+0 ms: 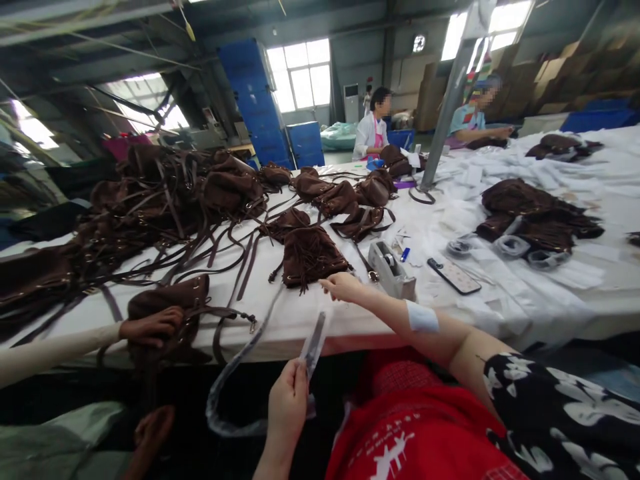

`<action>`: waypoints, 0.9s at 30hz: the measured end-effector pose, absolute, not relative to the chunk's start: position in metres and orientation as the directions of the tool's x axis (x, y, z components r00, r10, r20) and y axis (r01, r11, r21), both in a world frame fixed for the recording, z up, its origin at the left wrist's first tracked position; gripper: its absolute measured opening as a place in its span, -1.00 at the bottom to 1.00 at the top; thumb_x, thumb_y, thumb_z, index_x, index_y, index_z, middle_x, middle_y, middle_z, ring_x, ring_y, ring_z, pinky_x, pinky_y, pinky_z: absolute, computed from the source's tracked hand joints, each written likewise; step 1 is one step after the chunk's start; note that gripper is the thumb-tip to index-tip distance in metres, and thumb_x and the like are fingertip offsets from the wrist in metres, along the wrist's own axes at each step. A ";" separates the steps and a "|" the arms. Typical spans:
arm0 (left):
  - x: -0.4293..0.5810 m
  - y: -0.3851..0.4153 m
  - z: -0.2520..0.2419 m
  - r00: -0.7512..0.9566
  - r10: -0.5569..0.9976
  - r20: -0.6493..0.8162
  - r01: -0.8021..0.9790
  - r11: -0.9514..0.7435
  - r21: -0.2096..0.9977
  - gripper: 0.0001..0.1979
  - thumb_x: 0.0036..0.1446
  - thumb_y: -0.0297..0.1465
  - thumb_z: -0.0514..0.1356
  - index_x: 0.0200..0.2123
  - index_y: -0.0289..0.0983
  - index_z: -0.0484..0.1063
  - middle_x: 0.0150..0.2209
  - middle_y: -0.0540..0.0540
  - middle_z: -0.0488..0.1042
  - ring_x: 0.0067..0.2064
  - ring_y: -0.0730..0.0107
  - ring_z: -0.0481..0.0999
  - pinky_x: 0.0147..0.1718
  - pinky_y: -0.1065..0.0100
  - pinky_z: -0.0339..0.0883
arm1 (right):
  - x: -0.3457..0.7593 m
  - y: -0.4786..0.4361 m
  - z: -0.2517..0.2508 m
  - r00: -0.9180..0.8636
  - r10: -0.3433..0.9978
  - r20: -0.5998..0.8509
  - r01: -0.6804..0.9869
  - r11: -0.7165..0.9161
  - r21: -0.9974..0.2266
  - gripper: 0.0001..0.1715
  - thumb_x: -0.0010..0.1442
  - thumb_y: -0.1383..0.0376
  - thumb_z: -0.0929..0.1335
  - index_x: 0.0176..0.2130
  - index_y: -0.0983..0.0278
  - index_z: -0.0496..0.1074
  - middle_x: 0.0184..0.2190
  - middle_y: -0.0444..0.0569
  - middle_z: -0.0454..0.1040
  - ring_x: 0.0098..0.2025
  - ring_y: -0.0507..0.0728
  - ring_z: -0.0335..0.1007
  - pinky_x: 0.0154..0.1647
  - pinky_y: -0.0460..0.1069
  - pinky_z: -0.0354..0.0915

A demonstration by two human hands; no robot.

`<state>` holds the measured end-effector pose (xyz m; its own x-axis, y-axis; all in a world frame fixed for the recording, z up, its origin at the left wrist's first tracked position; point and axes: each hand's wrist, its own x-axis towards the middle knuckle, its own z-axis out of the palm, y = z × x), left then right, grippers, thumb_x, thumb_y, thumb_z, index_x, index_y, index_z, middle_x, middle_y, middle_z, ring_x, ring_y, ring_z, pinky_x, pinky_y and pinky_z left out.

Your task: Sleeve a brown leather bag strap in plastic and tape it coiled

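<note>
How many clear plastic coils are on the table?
3 visible, beside the dark brown bags: leftmost coil, nearest the phone; middle coil; rightmost coil. Others may be hidden.

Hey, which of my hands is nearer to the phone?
Right. Your right hand is left of the phone, with the tape dispenser between them. Your left hand is farther away, in front of the table, holding a clear strip.
</note>
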<state>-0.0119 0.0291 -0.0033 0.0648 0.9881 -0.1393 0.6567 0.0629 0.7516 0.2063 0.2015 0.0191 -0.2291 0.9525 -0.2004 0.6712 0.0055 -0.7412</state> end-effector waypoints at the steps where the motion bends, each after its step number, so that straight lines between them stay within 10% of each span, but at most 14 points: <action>1: -0.008 0.032 -0.005 0.063 0.992 -0.112 0.715 0.033 0.698 -0.44 0.26 -0.01 -0.21 -0.19 -0.33 0.35 -0.43 -0.11 0.37 -0.39 0.38 0.38 -0.35 0.37 0.17 | 0.208 0.193 0.025 -0.214 0.942 -0.258 0.783 0.008 -0.622 -0.18 0.23 -0.22 0.04 -0.41 0.31 0.49 -0.54 -0.07 0.41 -0.54 0.04 0.31 -0.46 -0.01 0.17; 4: 0.013 0.043 -0.010 0.144 0.987 -0.074 0.893 -0.097 0.440 -0.50 0.29 -0.15 -0.25 -0.06 -0.24 0.37 -0.18 -0.05 0.46 -0.18 0.27 0.46 -0.22 0.29 0.15 | 0.209 0.176 0.034 -0.284 0.828 -0.484 0.898 0.052 -0.437 -0.02 0.07 -0.39 0.04 -0.53 0.36 0.47 -0.57 -0.01 0.40 -0.56 0.07 0.32 -0.37 0.04 0.24; 7: 0.037 0.054 -0.016 0.288 0.945 -0.158 0.935 -0.242 0.258 -0.58 0.34 -0.20 -0.22 -0.03 -0.17 0.35 -0.23 0.01 0.46 -0.19 0.23 0.46 -0.27 0.22 0.10 | 0.211 0.177 0.022 -0.324 0.793 -0.517 0.930 0.166 -0.327 -0.61 0.04 0.07 0.30 -0.45 0.35 0.49 -0.55 -0.07 0.41 -0.53 0.06 0.33 -0.50 -0.04 0.19; 14: 0.043 0.098 -0.033 0.189 0.982 -0.027 0.821 -0.143 0.552 -0.69 0.27 -0.21 -0.03 -0.10 -0.26 0.35 -0.17 -0.03 0.42 -0.14 0.36 0.39 -0.18 0.35 0.11 | 0.227 0.192 -0.017 -0.626 0.733 -0.268 0.779 0.566 -0.271 -0.49 0.00 0.32 0.27 -0.04 0.06 0.48 -0.18 -0.21 0.45 -0.15 0.06 0.35 -0.29 -0.09 0.12; 19: 0.052 0.127 -0.033 0.212 0.966 -0.148 0.869 -0.118 0.480 -0.77 0.15 -0.27 0.05 -0.19 -0.26 0.34 -0.27 -0.07 0.44 -0.22 0.28 0.42 -0.34 0.31 0.06 | 0.223 0.181 -0.017 -0.718 0.655 -0.234 0.692 0.709 -0.138 -0.61 0.11 0.26 0.28 -0.06 0.09 0.50 -0.19 -0.13 0.41 -0.18 0.10 0.31 -0.29 -0.04 0.11; 25: 0.073 0.129 -0.031 0.154 0.969 -0.191 0.935 -0.081 0.346 -0.77 0.20 -0.32 -0.02 -0.25 -0.30 0.38 -0.28 -0.16 0.45 -0.18 0.09 0.45 -0.34 0.23 0.12 | 0.229 0.174 0.005 -0.451 0.875 -0.176 0.787 0.297 -0.541 -0.57 0.02 0.22 0.35 -0.08 0.27 0.49 -0.27 -0.12 0.46 -0.28 -0.01 0.34 -0.26 -0.13 0.19; 27: 0.080 0.125 -0.031 0.119 0.975 -0.188 0.942 -0.051 0.332 -0.76 0.21 -0.35 -0.03 -0.23 -0.31 0.37 -0.28 -0.17 0.45 -0.17 0.06 0.45 -0.31 0.19 0.18 | 0.227 0.171 0.012 -0.253 0.933 -0.258 0.872 0.104 -0.478 -0.53 0.18 0.03 0.23 -0.29 0.32 0.52 -0.42 -0.04 0.44 -0.39 0.05 0.34 -0.36 -0.06 0.19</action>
